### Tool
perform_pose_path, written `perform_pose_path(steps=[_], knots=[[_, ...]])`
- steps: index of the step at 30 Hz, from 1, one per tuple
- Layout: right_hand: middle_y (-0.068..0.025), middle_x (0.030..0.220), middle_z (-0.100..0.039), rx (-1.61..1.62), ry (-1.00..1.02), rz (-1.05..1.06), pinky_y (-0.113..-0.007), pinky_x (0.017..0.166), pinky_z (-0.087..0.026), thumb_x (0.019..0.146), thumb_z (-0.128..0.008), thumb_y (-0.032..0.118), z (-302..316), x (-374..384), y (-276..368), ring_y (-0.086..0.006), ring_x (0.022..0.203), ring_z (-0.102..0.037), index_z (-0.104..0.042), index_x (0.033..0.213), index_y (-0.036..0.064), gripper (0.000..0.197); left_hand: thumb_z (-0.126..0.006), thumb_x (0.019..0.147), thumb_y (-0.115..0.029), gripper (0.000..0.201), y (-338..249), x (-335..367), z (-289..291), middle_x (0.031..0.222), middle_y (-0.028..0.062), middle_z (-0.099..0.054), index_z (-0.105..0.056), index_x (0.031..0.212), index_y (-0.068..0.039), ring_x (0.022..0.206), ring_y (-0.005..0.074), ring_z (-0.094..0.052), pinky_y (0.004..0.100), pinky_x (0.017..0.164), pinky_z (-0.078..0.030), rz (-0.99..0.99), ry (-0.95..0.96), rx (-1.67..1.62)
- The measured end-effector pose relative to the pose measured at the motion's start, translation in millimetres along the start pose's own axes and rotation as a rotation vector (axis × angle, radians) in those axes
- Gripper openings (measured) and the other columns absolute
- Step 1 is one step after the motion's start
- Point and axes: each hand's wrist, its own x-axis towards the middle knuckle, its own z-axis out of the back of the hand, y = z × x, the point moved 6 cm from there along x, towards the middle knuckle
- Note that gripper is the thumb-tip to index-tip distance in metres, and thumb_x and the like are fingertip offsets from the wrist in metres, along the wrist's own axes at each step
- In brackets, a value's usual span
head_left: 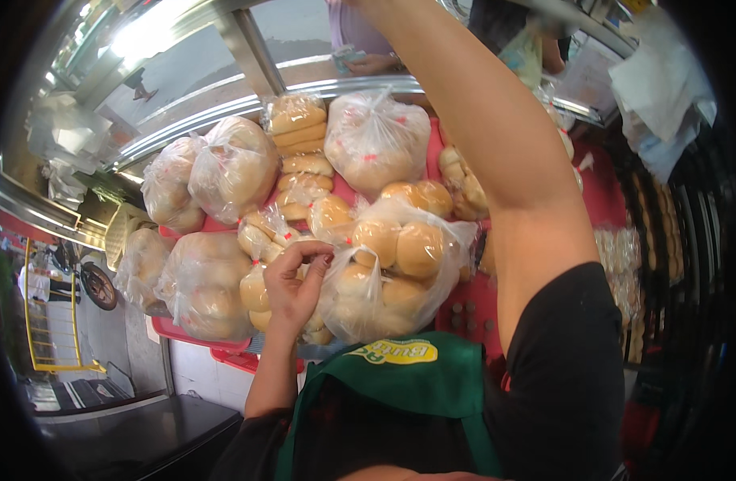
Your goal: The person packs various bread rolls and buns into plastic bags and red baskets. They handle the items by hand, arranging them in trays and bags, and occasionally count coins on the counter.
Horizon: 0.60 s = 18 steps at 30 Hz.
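Observation:
A thin translucent plastic bag (400, 276) of round golden buns sits at the counter's near edge, right in front of my green apron (400, 377). My left hand (294, 284) is at the bag's left side, with its fingers curled in and the tips pinched at the plastic. The bag's top is loose, and buns show through it. My right arm (496, 136) stretches up and away over the counter. Its hand lies beyond the upper edge of the picture, so what it does is hidden.
Knotted bags of buns (233, 170) and packs of long rolls (297, 124) crowd the red counter (604, 188). Several coins (468, 317) lie right of the bun bag. Past the glass, a person's hand (373, 64) is beside folded banknotes (348, 58). Plastic bags (665, 88) hang at right.

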Motion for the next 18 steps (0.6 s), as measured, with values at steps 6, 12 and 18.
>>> perform_pose_path(steps=[6,12,18], knots=[[-0.0126,0.096,-0.061,-0.063,-0.166,0.08,-0.04,0.05,-0.055,0.086,-0.051,-0.005,55.6,-52.0,-7.4,-0.0221,0.073,-0.063,-0.056,0.105,0.0025,0.022,-0.064,0.087,0.006,0.013,10.8,-19.6,3.8,0.09,0.0061,-0.066,-0.065,0.099,0.003,0.081,0.0111,-0.062,0.024,0.074,-0.051,0.133,-0.017,-0.086],[-0.0127,0.09,-0.065,-0.597,-0.329,0.538,-0.031,0.052,-0.054,0.077,-0.054,-0.005,286.8,-244.3,28.2,-0.0189,0.072,-0.065,-0.066,0.098,0.0023,0.025,-0.066,0.088,0.004,0.011,-3.5,-24.3,-27.2,0.091,0.0064,-0.066,-0.065,0.099,0.003,0.082,0.0116,-0.062,0.024,0.076,-0.05,0.088,0.136,-0.023],[-0.0148,0.095,-0.066,-1.203,-1.301,0.024,-0.038,0.077,-0.052,0.079,-0.058,-0.004,473.5,-525.1,54.6,-0.03,0.089,-0.066,-0.053,0.116,0.0028,0.038,-0.064,0.087,0.005,0.01,-34.6,-19.3,-86.5,0.092,0.0074,-0.066,-0.065,0.097,0.005,0.084,0.0132,-0.063,0.0255,0.077,-0.05,-0.071,0.326,0.077]])
